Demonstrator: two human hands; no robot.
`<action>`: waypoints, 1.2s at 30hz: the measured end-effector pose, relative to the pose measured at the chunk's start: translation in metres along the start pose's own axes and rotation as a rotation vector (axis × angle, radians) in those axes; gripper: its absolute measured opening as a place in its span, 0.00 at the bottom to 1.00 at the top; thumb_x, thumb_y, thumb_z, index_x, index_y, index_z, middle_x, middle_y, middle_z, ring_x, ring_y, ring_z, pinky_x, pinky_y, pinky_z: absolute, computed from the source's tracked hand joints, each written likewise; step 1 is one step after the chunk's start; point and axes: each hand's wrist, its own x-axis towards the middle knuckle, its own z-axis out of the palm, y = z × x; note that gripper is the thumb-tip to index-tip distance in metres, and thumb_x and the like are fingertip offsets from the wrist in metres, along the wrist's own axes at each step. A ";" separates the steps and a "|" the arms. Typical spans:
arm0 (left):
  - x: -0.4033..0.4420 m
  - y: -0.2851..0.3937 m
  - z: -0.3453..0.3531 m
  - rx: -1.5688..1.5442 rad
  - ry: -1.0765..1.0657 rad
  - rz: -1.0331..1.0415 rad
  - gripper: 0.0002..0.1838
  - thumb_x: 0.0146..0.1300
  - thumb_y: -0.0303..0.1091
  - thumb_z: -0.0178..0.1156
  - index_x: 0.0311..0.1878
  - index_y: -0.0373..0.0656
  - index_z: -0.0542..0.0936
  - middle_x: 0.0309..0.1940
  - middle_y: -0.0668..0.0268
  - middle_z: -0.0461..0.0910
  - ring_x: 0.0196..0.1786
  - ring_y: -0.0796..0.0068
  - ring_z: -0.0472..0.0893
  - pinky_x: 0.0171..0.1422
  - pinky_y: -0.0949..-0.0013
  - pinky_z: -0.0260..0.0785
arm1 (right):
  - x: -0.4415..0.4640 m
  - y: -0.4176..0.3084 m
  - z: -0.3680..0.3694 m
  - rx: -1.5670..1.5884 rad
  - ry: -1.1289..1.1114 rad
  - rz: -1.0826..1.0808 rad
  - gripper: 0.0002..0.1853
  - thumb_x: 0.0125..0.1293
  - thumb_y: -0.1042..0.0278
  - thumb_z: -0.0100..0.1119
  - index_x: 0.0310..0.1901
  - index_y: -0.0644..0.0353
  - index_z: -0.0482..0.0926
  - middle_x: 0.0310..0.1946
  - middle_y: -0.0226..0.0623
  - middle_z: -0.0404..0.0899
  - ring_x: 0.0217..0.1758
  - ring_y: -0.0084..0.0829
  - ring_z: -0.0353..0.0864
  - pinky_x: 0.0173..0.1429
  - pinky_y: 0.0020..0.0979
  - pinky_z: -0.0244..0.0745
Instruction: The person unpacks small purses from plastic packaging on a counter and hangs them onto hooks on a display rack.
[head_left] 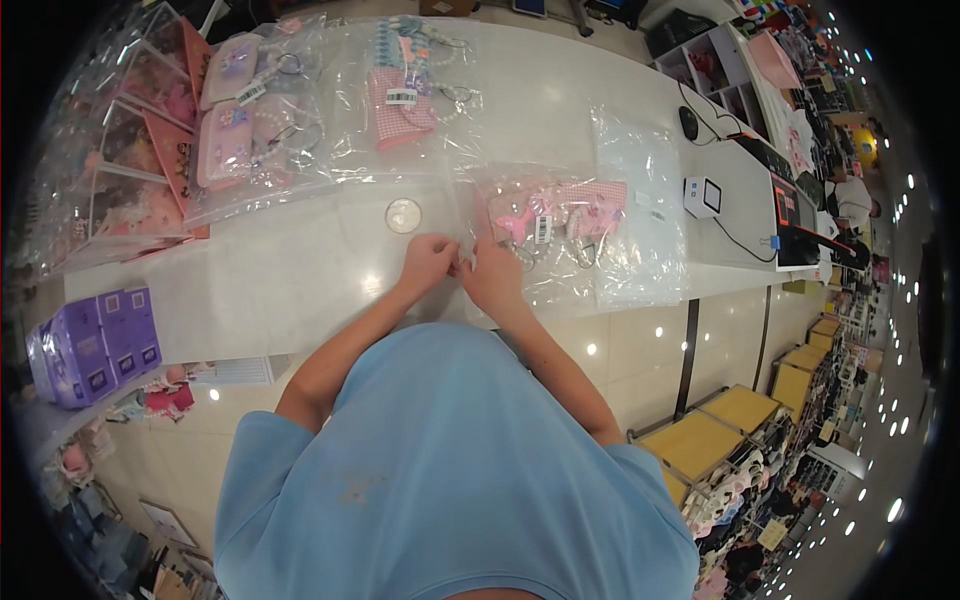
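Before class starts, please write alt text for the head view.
A person's left hand and right hand are close together at the edge of a transparent plastic bag of pink accessories on a white table. Filled transparent bags lie farther left.

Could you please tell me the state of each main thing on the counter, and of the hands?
Left hand: fingers bent, tips close to the right hand
Right hand: fingers bent, beside the near bag's left edge
Near bag: filled, lying flat, sealing unclear
Clear plastic at right: lying flat
Upper left bag: filled, lying flat
Upper middle bag: filled, lying flat
Round disc: lying flat
Small screen device: standing, on or off unclear
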 end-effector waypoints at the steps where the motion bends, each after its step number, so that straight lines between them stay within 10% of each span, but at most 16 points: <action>1: 0.000 -0.001 0.000 -0.001 0.003 0.007 0.14 0.65 0.32 0.57 0.29 0.30 0.81 0.22 0.60 0.81 0.25 0.72 0.83 0.30 0.69 0.78 | 0.000 0.000 0.000 -0.022 -0.071 0.020 0.09 0.57 0.66 0.64 0.35 0.59 0.76 0.26 0.44 0.80 0.31 0.47 0.82 0.35 0.47 0.75; 8: -0.021 0.022 0.000 -0.030 -0.241 -0.319 0.14 0.70 0.37 0.59 0.35 0.35 0.82 0.26 0.63 0.83 0.26 0.75 0.83 0.30 0.73 0.75 | 0.008 0.014 0.002 -0.015 -0.099 -0.015 0.07 0.55 0.67 0.63 0.27 0.60 0.77 0.22 0.44 0.79 0.30 0.48 0.82 0.35 0.48 0.74; 24: -0.016 0.011 -0.012 0.281 -0.096 -0.171 0.12 0.62 0.33 0.59 0.27 0.34 0.80 0.20 0.64 0.79 0.20 0.75 0.80 0.20 0.72 0.70 | 0.027 0.013 -0.050 0.090 -0.034 0.079 0.07 0.56 0.70 0.62 0.28 0.62 0.75 0.20 0.44 0.79 0.27 0.48 0.81 0.33 0.45 0.74; 36: -0.035 0.022 -0.001 -0.051 -0.399 -0.469 0.14 0.68 0.38 0.57 0.30 0.39 0.82 0.25 0.64 0.82 0.27 0.74 0.82 0.26 0.73 0.68 | 0.004 -0.004 -0.037 0.104 -0.129 0.132 0.08 0.57 0.67 0.61 0.32 0.62 0.77 0.26 0.47 0.80 0.33 0.49 0.82 0.39 0.49 0.75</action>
